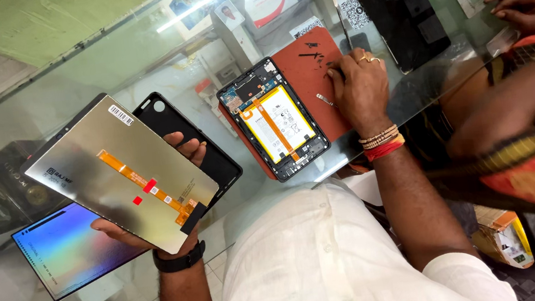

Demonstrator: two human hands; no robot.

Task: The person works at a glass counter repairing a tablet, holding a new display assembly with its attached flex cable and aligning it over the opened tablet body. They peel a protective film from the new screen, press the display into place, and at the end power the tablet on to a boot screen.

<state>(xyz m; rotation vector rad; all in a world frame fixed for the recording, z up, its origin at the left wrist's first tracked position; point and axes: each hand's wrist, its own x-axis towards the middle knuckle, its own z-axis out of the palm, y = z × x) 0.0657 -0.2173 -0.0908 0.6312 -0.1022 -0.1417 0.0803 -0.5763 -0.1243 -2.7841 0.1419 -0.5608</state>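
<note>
My left hand [180, 147] holds up a tablet screen panel [122, 172], its silver back toward me with an orange flex cable running across it. Under it lies a black tablet back cover [213, 154] and another screen with a rainbow sheen [69, 253]. My right hand [360, 88] rests on a red work mat [312, 73], fingers pinched at small black parts. A small metal tool [324, 100] lies just left of that hand. An opened tablet body [274, 119] with a yellow battery lies on the mat's left side.
All of it sits on a glass counter [70, 93]. A black tablet panel [403, 11] lies at the back right. Another person's hand [525, 3] and arm with bangles [520, 99] reach in from the right. A thin metal tool [341, 22] lies behind the mat.
</note>
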